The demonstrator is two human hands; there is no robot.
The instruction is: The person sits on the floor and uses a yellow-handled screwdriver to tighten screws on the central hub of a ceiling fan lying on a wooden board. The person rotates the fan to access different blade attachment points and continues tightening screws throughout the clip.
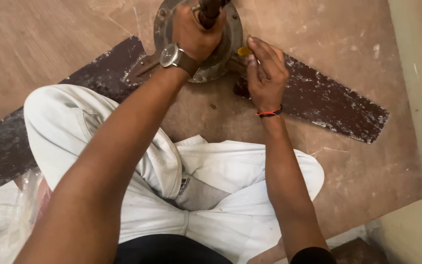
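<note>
1. Left hand (195, 30): grip closed around the dark rod (210, 11) that stands up from the fan's hub (230, 34). Fingers wrap the rod; wristwatch (172, 55) on a brown strap at the wrist.
2. Right hand (265, 68): grip narrow, fingertips pinched on a small yellow tool (244, 51) at the hub's right edge, where the right blade joins. What kind of tool it is cannot be told; only a short yellow piece shows. Red thread band (269, 113) at the wrist.
3. Hub: round, dull grey metal, worn and stained, lying flat on the floor (357, 186) at top centre of the view, partly hidden by the left hand.
4. Blades: dark brown, paint badly scuffed, with whitish chipped patches along the edges. Right blade (328, 100) runs out down-right from the hub. Left blade (103, 66) runs down-left, passes behind the knee and reappears at the left edge. A metal bracket (142, 68) joins it to the hub.
5. A small screw (213, 106) lies loose on the floor just below the hub, between the two forearms.
6. Person sits cross-legged in white trousers (230, 171), knees just short of the fan.
7. Floor: brownish, scratched, dusty.
</note>
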